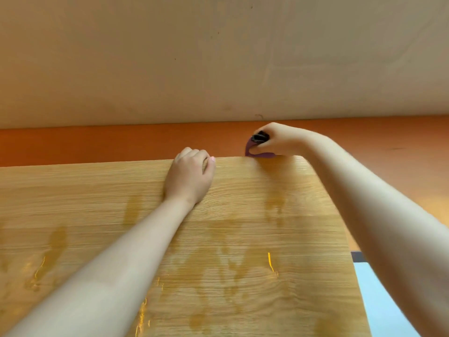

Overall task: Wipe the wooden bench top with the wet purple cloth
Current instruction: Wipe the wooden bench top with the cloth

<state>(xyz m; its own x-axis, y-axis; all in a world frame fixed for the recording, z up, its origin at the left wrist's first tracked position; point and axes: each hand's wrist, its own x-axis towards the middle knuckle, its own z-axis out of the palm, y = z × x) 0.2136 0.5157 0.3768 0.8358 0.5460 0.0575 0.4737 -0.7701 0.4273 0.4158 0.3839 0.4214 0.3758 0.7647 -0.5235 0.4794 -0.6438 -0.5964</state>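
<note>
Two hands are at the far edge of the tabletop (243,239). The left hand (189,177) has its fingers (188,152) curled over that edge. The right hand (273,142) pinches the cloth (258,155) at the far right corner. The cloth looks soft, light and floppy, so bunch it up and press it flat. Wet streaks (273,207) show on the wood.

Purple cloth (258,152) is gripped by right hand (274,139) at bench top (243,239) far edge; edge is gripped by left hand (190,173).
</note>
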